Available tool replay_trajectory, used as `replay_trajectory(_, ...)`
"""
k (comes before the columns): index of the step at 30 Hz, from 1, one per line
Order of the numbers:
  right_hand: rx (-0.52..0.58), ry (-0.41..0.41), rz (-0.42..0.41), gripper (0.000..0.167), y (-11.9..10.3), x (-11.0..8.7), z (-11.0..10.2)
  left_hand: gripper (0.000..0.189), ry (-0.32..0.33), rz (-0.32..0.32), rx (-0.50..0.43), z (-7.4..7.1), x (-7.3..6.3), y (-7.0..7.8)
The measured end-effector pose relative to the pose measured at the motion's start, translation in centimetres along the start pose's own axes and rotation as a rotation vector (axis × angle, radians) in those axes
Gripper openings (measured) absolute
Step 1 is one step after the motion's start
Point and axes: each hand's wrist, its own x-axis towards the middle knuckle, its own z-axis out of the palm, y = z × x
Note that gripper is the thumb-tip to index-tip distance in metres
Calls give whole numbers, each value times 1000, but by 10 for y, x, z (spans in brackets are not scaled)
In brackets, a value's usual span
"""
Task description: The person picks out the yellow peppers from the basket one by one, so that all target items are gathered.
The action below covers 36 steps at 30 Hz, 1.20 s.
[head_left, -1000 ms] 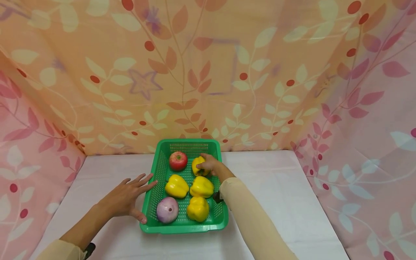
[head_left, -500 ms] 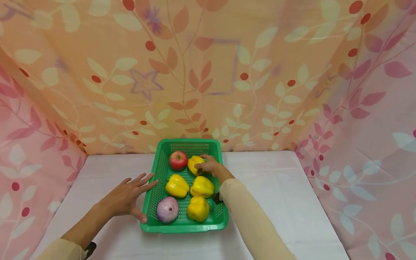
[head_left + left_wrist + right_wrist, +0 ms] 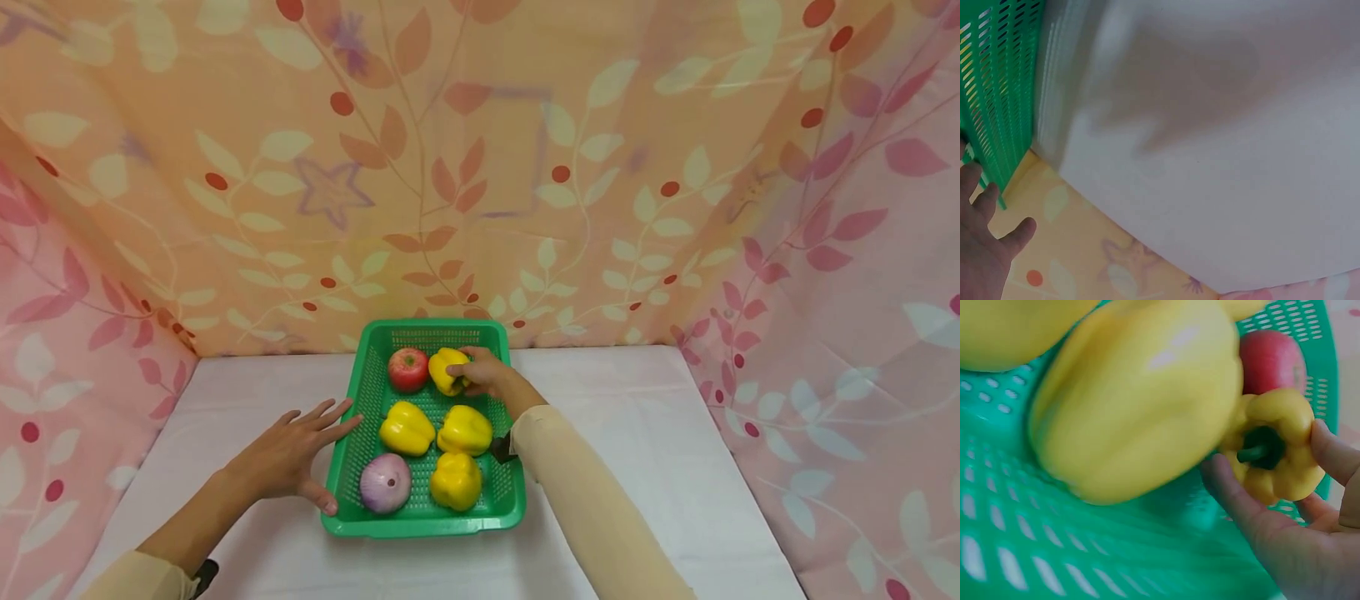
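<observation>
My right hand (image 3: 486,372) holds a yellow bell pepper (image 3: 446,371) between thumb and fingers at the far right of the green basket (image 3: 423,527). In the right wrist view the green stem of that bell pepper (image 3: 1285,419) faces the hand, and the red apple (image 3: 1271,362) lies right behind it. My left hand (image 3: 296,454) spreads its fingers at the basket's left rim. Inside the basket also lie the apple (image 3: 408,370), a purple onion (image 3: 386,483) and three more yellow peppers: one left (image 3: 407,429), one right (image 3: 465,431), one near the front (image 3: 456,482).
The basket stands on a table with a white cloth (image 3: 615,467), against a floral curtain (image 3: 525,250) at the back. More patterned cloth (image 3: 847,333) hangs on both sides. The basket's perforated walls rise around the produce.
My right hand has shifted the held bell pepper leftward, from the basket's right side to right beside the apple. The left hand stays where it was.
</observation>
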Motion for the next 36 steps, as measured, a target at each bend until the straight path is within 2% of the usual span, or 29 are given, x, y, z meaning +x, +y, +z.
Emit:
replay_trajectory(10, -90, -53, -174, 63, -39, -20, -25, 120, 11, 8, 6, 0, 0, 0)
replay_trajectory(16, -153, -34, -252, 62, -50, -38, -49, 120, 26, 18, 7, 0, 0, 0)
replay_trajectory(25, -165, 39, -266, 63, -39, -61, -86, 119, 14, 10, 13, 2, -1, -1)
replay_trajectory(36, -199, 152, -246, 65, -11, -75, -142, 119, 20, 6, 0, 3, -2, -2)
